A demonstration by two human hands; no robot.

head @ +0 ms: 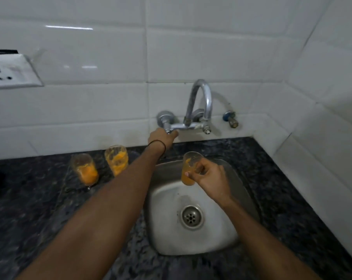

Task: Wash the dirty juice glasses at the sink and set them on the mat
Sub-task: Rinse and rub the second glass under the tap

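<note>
My right hand [209,175] grips a juice glass [188,168] smeared with orange pulp, held upright over the steel sink [167,225]. My left hand [161,136] reaches to the wall and holds the left tap handle [168,129] of the chrome faucet [199,102]. No water is visible at the spout. Two more dirty glasses stand on the dark stone counter left of the sink: one [85,168] nearer the left and one [116,159] close to my left forearm.
A drain [191,217] sits in the sink's floor. A second small valve [230,119] with a hose is on the wall to the right of the faucet. A white socket plate [11,72] hangs on the tiles at far left. White tiled walls meet in the right corner.
</note>
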